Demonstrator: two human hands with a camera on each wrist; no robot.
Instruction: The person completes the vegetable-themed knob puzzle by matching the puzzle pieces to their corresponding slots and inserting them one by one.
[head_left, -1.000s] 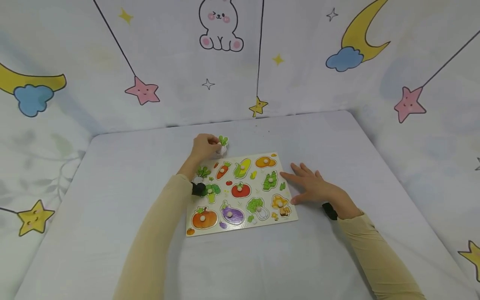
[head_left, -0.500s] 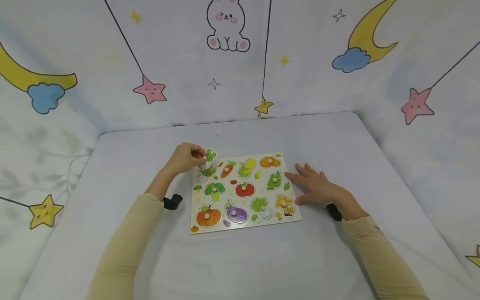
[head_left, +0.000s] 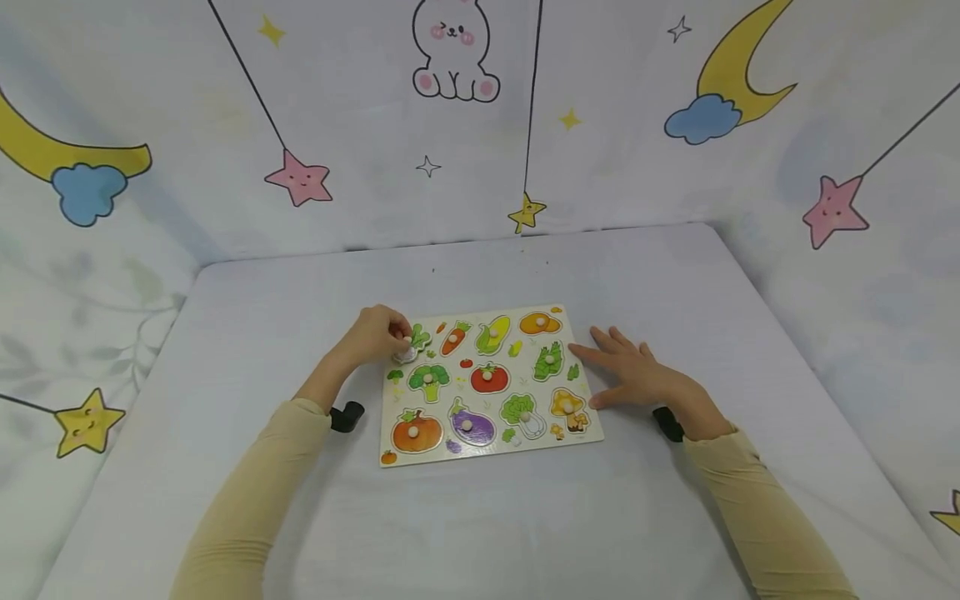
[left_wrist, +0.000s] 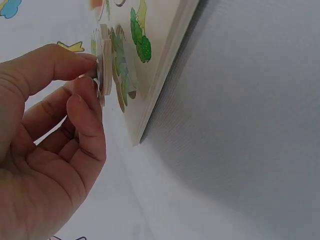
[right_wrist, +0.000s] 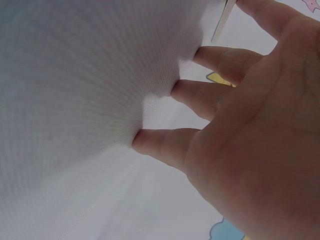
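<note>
My left hand [head_left: 372, 335] pinches a turnip puzzle piece [head_left: 421, 339] by its small knob, over the upper left corner of a wooden vegetable peg puzzle board [head_left: 495, 451]. In the left wrist view, thumb and fingertips hold the wooden piece [left_wrist: 107, 65] a short gap off the board, facing its printed recess [left_wrist: 125, 67]. Beside the board's right edge, my right hand [head_left: 633, 375] has its fingers spread. Fingertips [right_wrist: 145, 139] press into the white cloth in the right wrist view, the index finger reaching the board's edge.
Other knobbed pieces sit in the board, among them a carrot [head_left: 455, 338], a tomato [head_left: 490, 378] and an eggplant [head_left: 473, 425]. White cloth [head_left: 480, 533] covers the table. A printed curtain [head_left: 360, 108] stands behind it. Black straps [head_left: 346, 417] show at both wrists.
My left hand has brought the turnip piece from behind the board leftward and toward me, then down over the upper left recess. The right hand keeps its place.
</note>
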